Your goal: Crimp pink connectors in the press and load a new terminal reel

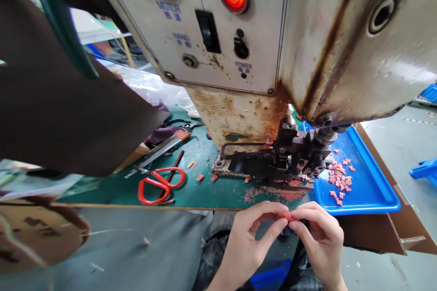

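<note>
The piece [288, 215] is small and orange-red. Fingertips cover both of its ends; only the middle section is exposed, so the full outline and exact tilt cannot be determined. Position relative to the counter [213, 196]: off the surface, just beyond the near edge, on the person's side. Support: pinched at one end by the left hand [251, 236], at the other by the right hand [321, 232].

tray [371, 181]: glossy plastic | machine [252, 75]: rust-stained painted metal | box [370, 233]: matt cardboard
</note>
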`<state>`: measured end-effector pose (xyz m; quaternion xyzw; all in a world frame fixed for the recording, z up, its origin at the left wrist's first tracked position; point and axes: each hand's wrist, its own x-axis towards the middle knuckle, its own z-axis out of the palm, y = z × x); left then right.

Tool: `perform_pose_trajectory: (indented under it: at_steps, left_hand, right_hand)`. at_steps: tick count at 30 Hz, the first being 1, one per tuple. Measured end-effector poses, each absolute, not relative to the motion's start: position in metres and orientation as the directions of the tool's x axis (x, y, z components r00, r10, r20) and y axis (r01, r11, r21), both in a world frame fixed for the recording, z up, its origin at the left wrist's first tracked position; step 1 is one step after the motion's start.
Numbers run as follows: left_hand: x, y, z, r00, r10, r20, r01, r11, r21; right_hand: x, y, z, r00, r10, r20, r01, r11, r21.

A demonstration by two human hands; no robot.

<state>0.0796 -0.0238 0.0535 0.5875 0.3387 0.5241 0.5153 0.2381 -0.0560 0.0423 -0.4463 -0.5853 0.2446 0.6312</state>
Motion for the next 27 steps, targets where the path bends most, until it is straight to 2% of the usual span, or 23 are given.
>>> perform_pose_trajectory:
  at_steps: [6, 11, 15, 23, 27]
  left_hand:
    - [0.082, -0.023, 0.053, 0.19, 0.948, 0.255, -0.095, -0.241, 0.966]
    - [0.079, -0.02, 0.037, 0.172, 0.909, 0.38, 0.127, -0.403, 0.906]
    - [0.076, -0.017, 0.02, 0.227, 0.855, 0.466, 0.253, -0.514, 0.82]
    - [0.075, -0.014, 0.005, 0.281, 0.829, 0.483, 0.297, -0.554, 0.778]
    - [0.074, -0.013, 0.004, 0.278, 0.824, 0.493, 0.28, -0.56, 0.779]
  right_hand:
    - [0.245, -0.051, 0.039, 0.223, 0.821, 0.526, 0.254, 0.472, -0.844]
    - [0.259, -0.029, 0.039, 0.404, 0.789, 0.463, 0.312, 0.356, -0.881]
    - [0.261, -0.012, 0.038, 0.476, 0.751, 0.458, 0.304, 0.348, -0.887]
    - [0.253, -0.005, 0.036, 0.464, 0.741, 0.485, 0.421, 0.297, -0.857]
    - [0.249, -0.006, 0.034, 0.499, 0.678, 0.539, 0.466, 0.315, -0.827]
